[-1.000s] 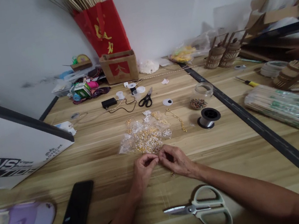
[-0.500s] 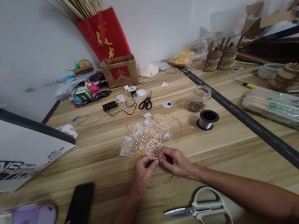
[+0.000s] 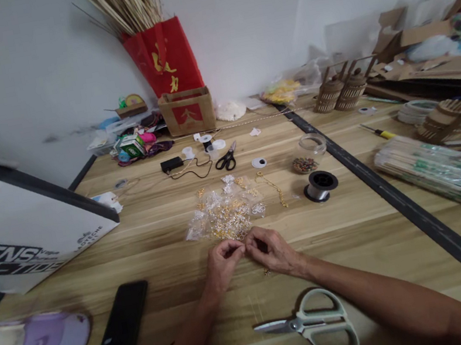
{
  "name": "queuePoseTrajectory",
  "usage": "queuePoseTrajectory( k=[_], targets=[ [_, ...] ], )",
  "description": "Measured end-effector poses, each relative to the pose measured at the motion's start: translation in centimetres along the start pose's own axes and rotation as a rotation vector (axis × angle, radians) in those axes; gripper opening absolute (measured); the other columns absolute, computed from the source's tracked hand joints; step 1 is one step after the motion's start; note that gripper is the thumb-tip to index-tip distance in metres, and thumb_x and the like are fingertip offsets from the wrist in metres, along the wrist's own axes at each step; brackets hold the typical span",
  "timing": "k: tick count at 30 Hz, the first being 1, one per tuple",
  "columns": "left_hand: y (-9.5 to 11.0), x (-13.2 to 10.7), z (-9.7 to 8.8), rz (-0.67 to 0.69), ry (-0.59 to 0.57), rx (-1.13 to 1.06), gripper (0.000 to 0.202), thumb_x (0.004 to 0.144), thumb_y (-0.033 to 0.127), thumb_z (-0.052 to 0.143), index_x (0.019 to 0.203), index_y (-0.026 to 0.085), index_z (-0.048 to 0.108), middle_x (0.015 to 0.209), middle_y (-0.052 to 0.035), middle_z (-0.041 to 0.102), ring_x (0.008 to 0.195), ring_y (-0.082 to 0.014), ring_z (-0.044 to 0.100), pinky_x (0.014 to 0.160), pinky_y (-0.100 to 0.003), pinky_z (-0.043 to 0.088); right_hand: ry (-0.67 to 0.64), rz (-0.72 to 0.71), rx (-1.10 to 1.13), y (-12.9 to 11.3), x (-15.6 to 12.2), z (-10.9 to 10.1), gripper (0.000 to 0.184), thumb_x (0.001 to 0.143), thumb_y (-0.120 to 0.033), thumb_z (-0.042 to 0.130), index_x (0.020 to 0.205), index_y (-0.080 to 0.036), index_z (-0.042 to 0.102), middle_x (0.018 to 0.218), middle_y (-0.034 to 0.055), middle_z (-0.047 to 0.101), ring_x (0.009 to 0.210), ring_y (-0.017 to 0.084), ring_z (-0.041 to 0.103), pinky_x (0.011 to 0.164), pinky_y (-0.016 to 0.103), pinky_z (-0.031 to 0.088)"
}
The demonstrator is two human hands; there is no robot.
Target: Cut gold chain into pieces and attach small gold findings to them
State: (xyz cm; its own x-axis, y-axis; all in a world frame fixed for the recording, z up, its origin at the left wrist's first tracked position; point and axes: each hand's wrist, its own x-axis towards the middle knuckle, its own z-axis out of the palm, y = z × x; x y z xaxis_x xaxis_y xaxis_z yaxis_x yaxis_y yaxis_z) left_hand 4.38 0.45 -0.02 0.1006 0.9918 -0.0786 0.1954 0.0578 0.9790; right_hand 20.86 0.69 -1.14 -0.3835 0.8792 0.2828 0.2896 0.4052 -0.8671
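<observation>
At the lower centre of the frame, the left hand (image 3: 222, 266) and the right hand (image 3: 275, 252) meet tip to tip above the bench (image 3: 174, 257). On each, thumb and forefinger are pressed together; whatever they pinch sits right at the meeting point, too small to make out. With so little to grip, a slight slip of either thumb could let it drop, and it might be hard to find again among its neighbours.

Just beyond the fingertips lies a heap of gold and silver findings (image 3: 228, 220), partly in clear bags, loose enough for a stray knuckle to scatter. A tiny gold piece (image 3: 266, 272) sits just under the right hand's edge, where the wrist could sweep it aside unnoticed. Faint pale threads (image 3: 252, 309) run toward the bottom of the frame, near the tip of the pale-handled scissors (image 3: 300, 323); a tug could snag them on the blade, if they reach it.

Farther out, right of centre, a spool (image 3: 322, 186) stands on its flange and could tip or roll if knocked. Behind it, a clear jar (image 3: 306, 164) of small beads shows no lid on it, so an elbow's bump might spill them.
</observation>
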Motion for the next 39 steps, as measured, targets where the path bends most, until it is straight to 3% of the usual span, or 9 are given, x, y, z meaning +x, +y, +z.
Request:
queuePoseTrajectory(
  k=[39],
  targets=[
    [0.20,-0.53,0.25,0.086,0.056,0.099,0.006,0.068,0.018,0.062,0.066,0.014,0.065,0.065,-0.0028,0.066,0.063,-0.0142,0.060,0.061,-0.022,0.048,-0.028,0.014,-0.007,-0.34,0.01,-0.11,0.006,0.079,-0.018,0.052,0.074,-0.016,0.053,0.063,-0.0016,0.051,0.055,0.009,0.044,0.049,0.019,0.033]
  ],
)
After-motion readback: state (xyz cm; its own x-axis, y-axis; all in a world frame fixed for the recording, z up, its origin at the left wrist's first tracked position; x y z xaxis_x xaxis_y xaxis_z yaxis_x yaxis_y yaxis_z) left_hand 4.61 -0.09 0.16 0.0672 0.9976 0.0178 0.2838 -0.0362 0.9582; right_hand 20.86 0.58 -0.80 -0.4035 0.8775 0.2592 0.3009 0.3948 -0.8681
